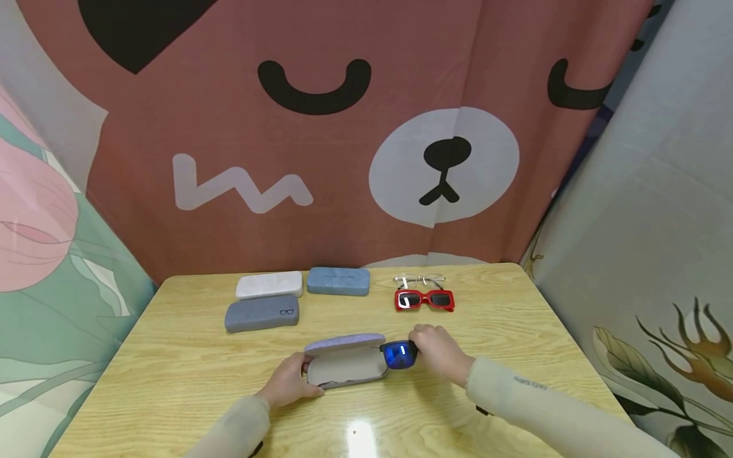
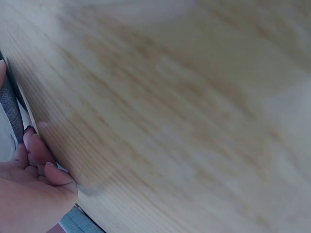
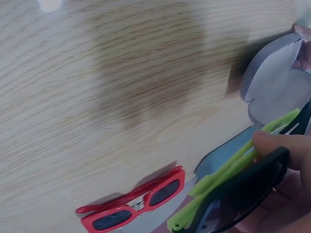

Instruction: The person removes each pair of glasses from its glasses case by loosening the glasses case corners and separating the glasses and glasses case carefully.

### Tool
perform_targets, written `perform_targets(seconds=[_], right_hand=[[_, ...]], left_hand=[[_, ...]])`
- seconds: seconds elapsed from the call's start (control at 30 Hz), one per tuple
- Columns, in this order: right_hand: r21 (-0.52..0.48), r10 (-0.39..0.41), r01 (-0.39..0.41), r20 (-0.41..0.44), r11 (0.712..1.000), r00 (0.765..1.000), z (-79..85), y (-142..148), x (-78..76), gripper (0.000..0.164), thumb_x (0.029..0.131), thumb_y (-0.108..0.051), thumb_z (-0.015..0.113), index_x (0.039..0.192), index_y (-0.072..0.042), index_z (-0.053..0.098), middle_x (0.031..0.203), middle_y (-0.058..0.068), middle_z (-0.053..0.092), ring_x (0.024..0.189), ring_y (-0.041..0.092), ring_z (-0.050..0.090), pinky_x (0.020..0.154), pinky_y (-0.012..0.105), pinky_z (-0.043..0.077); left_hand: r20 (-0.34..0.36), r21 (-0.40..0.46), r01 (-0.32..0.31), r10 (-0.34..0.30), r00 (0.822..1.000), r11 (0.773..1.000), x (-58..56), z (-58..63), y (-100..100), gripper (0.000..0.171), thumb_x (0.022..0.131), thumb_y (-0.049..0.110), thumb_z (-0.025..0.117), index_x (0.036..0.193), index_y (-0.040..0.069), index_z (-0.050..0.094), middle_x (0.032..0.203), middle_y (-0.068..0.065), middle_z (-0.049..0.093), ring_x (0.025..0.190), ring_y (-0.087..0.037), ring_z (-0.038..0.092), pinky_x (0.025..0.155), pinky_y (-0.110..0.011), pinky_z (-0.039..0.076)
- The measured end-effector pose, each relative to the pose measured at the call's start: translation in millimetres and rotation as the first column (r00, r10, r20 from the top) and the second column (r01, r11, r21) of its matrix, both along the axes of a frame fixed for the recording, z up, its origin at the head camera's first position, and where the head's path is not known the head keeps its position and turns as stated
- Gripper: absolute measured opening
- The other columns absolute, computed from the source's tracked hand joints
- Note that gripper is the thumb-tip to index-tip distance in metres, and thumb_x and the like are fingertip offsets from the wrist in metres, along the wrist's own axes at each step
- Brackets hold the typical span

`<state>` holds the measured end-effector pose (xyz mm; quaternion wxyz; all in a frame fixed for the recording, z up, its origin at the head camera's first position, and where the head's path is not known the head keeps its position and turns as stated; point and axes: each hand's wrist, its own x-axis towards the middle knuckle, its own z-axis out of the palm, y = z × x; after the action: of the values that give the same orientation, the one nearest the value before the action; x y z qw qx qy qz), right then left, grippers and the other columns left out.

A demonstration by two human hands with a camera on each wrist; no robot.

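Observation:
An open glasses case [image 1: 348, 367] with a pale inside and a lilac lid lies near the table's front middle. My left hand [image 1: 291, 380] grips its left end; in the left wrist view only part of that hand [image 2: 36, 179] shows at the edge. Sunglasses [image 1: 399, 356] with blue mirrored lenses are in my right hand [image 1: 439, 351], beside the case's right end and overlapping it in the head view. In the right wrist view their temples [image 3: 228, 170] look lime green and lie folded, with my right thumb [image 3: 277, 145] pressed against them.
At the back left lie a white case [image 1: 269, 285], a grey-blue case [image 1: 262, 313] and a blue case [image 1: 338, 281]. Red sunglasses [image 1: 425, 300] lie at the back right, before clear-framed glasses [image 1: 420, 280]. A printed curtain [image 1: 343, 235] hangs behind the wooden table [image 1: 172, 356].

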<state>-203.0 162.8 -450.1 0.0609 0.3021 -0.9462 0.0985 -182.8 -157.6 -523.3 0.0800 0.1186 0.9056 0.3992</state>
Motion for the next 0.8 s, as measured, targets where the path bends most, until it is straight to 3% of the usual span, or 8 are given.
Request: perform_targets(seconds=[0.3, 0.8], right_hand=[[-0.001, -0.051, 0.051, 0.011, 0.999, 0.999, -0.7, 11, -7.1, 0.017, 0.068, 0.013, 0.074, 0.075, -0.001, 0.065, 0.072, 0.006, 0.059, 0.069, 0.024, 0.062, 0.06, 0.044, 0.052], [0.033, -0.071, 0.071, -0.023, 0.997, 0.997, -14.4, 28, -22.7, 0.017, 0.068, 0.012, 0.074, 0.078, 0.002, 0.065, 0.074, 0.007, 0.059, 0.071, 0.025, 0.061, 0.062, 0.043, 0.051]], left_hand=[[0.005, -0.008, 0.004, -0.004, 1.0, 1.0, -2.1, -2.4, 0, 0.064, 0.065, 0.017, 0.09, 0.114, -0.008, 0.057, 0.093, -0.004, 0.054, 0.083, -0.018, 0.048, 0.069, -0.029, 0.043], [0.015, 0.001, 0.002, -0.002, 1.0, 1.0, -2.9, -3.2, 0, 0.065, 0.065, 0.017, 0.09, 0.115, -0.008, 0.057, 0.095, -0.005, 0.055, 0.084, -0.018, 0.049, 0.071, -0.031, 0.044]])
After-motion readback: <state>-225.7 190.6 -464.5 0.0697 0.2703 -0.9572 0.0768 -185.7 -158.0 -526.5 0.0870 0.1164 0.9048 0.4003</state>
